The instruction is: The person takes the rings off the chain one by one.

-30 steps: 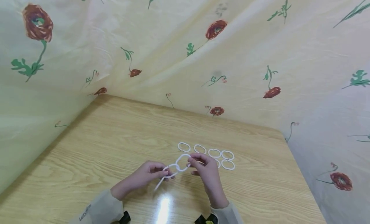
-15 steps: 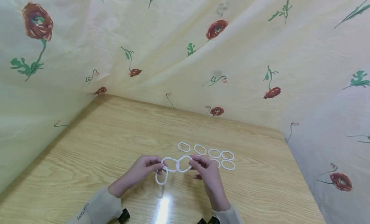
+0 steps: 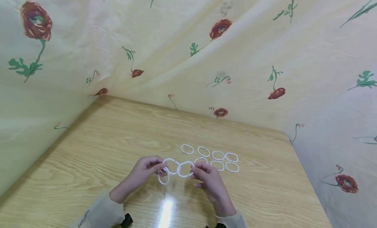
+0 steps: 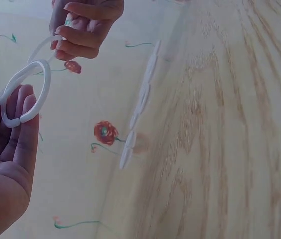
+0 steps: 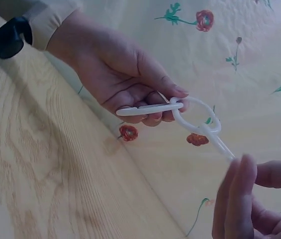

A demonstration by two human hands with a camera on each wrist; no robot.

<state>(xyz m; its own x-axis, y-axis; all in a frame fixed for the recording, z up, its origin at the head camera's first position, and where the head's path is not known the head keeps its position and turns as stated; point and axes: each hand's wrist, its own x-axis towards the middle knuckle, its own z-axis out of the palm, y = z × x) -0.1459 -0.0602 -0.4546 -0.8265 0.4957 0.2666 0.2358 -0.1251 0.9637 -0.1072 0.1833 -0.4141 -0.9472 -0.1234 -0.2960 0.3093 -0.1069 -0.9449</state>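
Three white oval plastic links are joined in a short chain between the two hands, above the table. In the head view the left hand [image 3: 145, 171] pinches the chain where the middle link [image 3: 170, 159] meets the end link [image 3: 164, 184], which dangles below the fingers. The right hand [image 3: 211, 182] pinches the far side of the right-hand link [image 3: 184, 176] between thumb and fingers. In the right wrist view the dangling link [image 5: 147, 110] lies along the left fingers. The left wrist view shows a small split in the nearest link [image 4: 45, 82].
Several loose white links [image 3: 232, 161] lie flat in two rows on the wooden table [image 3: 132, 126], beyond the right hand. A pale flowered cloth [image 3: 165, 58] rises along the table's back and sides. A glare patch [image 3: 166, 211] shines near the front.
The left hand has moved slightly up and left, levelling the chain. The dangling link has turned from edge-on to face-on. The right hand is slightly lower, uncovering more of the front row.
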